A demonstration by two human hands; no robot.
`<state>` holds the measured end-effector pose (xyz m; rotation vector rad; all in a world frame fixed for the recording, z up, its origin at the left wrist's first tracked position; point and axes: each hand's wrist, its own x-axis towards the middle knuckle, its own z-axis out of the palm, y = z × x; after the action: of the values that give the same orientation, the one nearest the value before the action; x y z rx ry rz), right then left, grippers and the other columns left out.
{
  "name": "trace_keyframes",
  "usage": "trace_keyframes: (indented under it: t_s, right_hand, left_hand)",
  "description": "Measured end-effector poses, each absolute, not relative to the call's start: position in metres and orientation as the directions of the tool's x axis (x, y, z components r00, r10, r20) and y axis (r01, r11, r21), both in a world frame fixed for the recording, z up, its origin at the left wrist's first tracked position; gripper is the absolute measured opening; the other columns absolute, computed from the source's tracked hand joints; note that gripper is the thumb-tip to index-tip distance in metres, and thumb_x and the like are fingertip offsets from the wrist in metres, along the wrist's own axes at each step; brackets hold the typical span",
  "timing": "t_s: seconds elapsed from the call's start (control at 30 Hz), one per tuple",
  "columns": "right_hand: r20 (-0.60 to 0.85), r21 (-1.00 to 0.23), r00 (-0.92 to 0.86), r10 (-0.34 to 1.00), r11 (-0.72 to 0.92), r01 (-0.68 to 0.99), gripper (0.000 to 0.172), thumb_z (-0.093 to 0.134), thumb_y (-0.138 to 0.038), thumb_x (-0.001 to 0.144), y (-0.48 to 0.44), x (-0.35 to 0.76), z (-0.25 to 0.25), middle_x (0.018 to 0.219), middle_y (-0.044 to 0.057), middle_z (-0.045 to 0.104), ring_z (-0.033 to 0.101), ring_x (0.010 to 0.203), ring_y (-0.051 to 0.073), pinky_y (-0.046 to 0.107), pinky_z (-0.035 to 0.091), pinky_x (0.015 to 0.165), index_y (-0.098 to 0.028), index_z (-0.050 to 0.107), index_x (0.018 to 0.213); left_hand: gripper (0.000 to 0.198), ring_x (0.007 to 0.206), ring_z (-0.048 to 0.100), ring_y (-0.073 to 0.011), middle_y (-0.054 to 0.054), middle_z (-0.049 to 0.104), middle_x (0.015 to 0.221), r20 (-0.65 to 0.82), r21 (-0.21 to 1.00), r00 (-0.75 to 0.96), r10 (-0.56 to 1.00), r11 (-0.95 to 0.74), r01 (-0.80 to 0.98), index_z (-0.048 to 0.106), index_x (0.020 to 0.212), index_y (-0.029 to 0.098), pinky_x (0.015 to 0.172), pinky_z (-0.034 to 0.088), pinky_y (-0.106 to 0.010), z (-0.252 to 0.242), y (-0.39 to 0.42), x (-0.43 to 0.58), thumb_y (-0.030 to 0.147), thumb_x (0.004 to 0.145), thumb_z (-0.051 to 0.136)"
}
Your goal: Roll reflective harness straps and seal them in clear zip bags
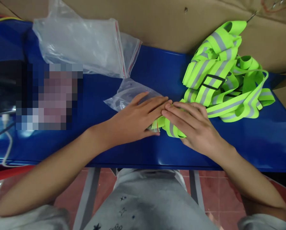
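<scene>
My left hand (135,119) and my right hand (193,123) lie flat side by side on a folded neon-green reflective strap (168,127), pressing it onto the blue table (97,147). Fingers of both hands are stretched out, the tips touching near the middle. A small clear plastic bag (126,92) lies partly under my left fingers. Much of the folded strap is hidden beneath my palms.
A loose pile of neon-green reflective straps (226,73) with grey stripes and a black buckle lies at the right. A larger clear zip bag (80,44) rests at the back left. Brown cardboard (162,22) runs behind the table. A blurred patch (49,95) sits at the left.
</scene>
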<state>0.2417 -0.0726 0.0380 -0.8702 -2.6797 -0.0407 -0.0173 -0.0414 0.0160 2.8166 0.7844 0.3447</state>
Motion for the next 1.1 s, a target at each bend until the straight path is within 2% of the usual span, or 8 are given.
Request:
trace_keyframes:
  t_s: [0.1, 0.17, 0.33, 0.57, 0.67, 0.8, 0.93, 1.1]
  right_hand:
    - [0.328, -0.033, -0.783, 0.528, 0.835, 0.549, 0.048, 0.052, 0.001, 0.096, -0.072, 0.244, 0.034, 0.144, 0.008, 0.07, 0.059, 0.142, 0.033, 0.055, 0.047, 0.118, -0.014, 0.062, 0.141]
    - [0.347, 0.008, -0.789, 0.507, 0.839, 0.544, 0.043, 0.054, 0.0, 0.099, -0.071, 0.244, 0.031, 0.14, 0.005, 0.072, 0.062, 0.139, 0.031, 0.052, 0.049, 0.117, -0.016, 0.065, 0.137]
    - [0.366, 0.125, -0.824, 0.434, 0.854, 0.505, 0.034, 0.067, -0.011, 0.099, -0.072, 0.24, 0.03, 0.137, 0.002, 0.074, 0.067, 0.132, 0.03, 0.05, 0.053, 0.112, -0.018, 0.069, 0.132]
    - [0.462, 0.192, -0.792, 0.399, 0.827, 0.528, 0.025, 0.07, -0.01, 0.097, -0.076, 0.236, 0.029, 0.117, 0.008, 0.079, 0.072, 0.121, 0.031, 0.045, 0.06, 0.097, -0.013, 0.072, 0.122]
    - [0.427, 0.13, -0.782, 0.453, 0.825, 0.55, 0.031, 0.064, -0.009, 0.099, -0.077, 0.236, 0.025, 0.115, 0.008, 0.078, 0.071, 0.122, 0.028, 0.043, 0.061, 0.101, -0.016, 0.069, 0.13]
    - [0.365, -0.005, -0.763, 0.534, 0.821, 0.572, 0.043, 0.057, -0.006, 0.101, -0.076, 0.239, 0.02, 0.133, 0.014, 0.072, 0.068, 0.131, 0.028, 0.043, 0.061, 0.108, -0.017, 0.062, 0.143]
    - [0.444, 0.109, -0.805, 0.392, 0.869, 0.483, 0.036, 0.069, -0.007, 0.095, -0.073, 0.242, 0.019, 0.125, 0.014, 0.076, 0.073, 0.121, 0.03, 0.043, 0.064, 0.101, -0.012, 0.068, 0.131]
    - [0.501, 0.274, -0.844, 0.192, 0.89, 0.365, 0.03, 0.08, -0.02, 0.091, -0.073, 0.242, 0.02, 0.118, -0.002, 0.079, 0.072, 0.121, 0.025, 0.04, 0.064, 0.096, -0.031, 0.075, 0.118]
  left_hand:
    - [0.119, 0.166, 0.019, -0.0385, -0.024, 0.02, 0.176, 0.06, 0.366, 0.85, 0.523, -0.804, 0.469, 0.005, 0.171, 0.011, 0.133, 0.024, -0.062, 0.021, -0.039, -0.029, 0.063, 0.09, 0.075]
    - [0.121, 0.167, 0.015, -0.0339, -0.023, 0.013, 0.178, 0.024, 0.392, 0.842, 0.539, -0.78, 0.488, -0.005, 0.17, 0.011, 0.133, 0.028, -0.055, 0.028, -0.037, -0.036, 0.063, 0.093, 0.072]
    - [0.095, 0.165, 0.025, -0.0365, -0.02, 0.031, 0.174, 0.066, 0.256, 0.794, 0.605, -0.779, 0.572, 0.025, 0.167, 0.012, 0.132, 0.019, -0.065, 0.034, -0.033, -0.035, 0.056, 0.097, 0.07]
    - [0.094, 0.149, 0.048, -0.0403, -0.024, 0.054, 0.158, 0.08, 0.213, 0.78, 0.62, -0.776, 0.594, 0.04, 0.159, 0.005, 0.128, 0.022, -0.071, 0.03, -0.038, -0.022, 0.06, 0.091, 0.075]
    - [0.096, 0.137, 0.057, -0.043, -0.023, 0.061, 0.147, 0.142, 0.161, 0.731, 0.668, -0.744, 0.649, 0.044, 0.159, 0.01, 0.126, 0.024, -0.072, 0.025, -0.04, -0.021, 0.065, 0.087, 0.076]
    - [0.096, 0.131, 0.058, -0.0426, -0.021, 0.064, 0.14, 0.188, 0.129, 0.73, 0.658, -0.753, 0.645, 0.05, 0.152, 0.013, 0.125, 0.028, -0.071, 0.021, -0.041, -0.019, 0.076, 0.083, 0.072]
    - [0.094, 0.132, 0.058, -0.0387, -0.02, 0.064, 0.14, 0.17, 0.132, 0.787, 0.593, -0.805, 0.578, 0.052, 0.144, 0.011, 0.126, 0.028, -0.068, 0.022, -0.043, -0.013, 0.081, 0.083, 0.068]
    - [0.094, 0.124, 0.065, -0.0386, -0.02, 0.067, 0.136, 0.17, 0.194, 0.755, 0.633, -0.773, 0.604, 0.046, 0.147, 0.007, 0.117, 0.042, -0.058, 0.022, -0.049, -0.007, 0.069, 0.084, 0.077]
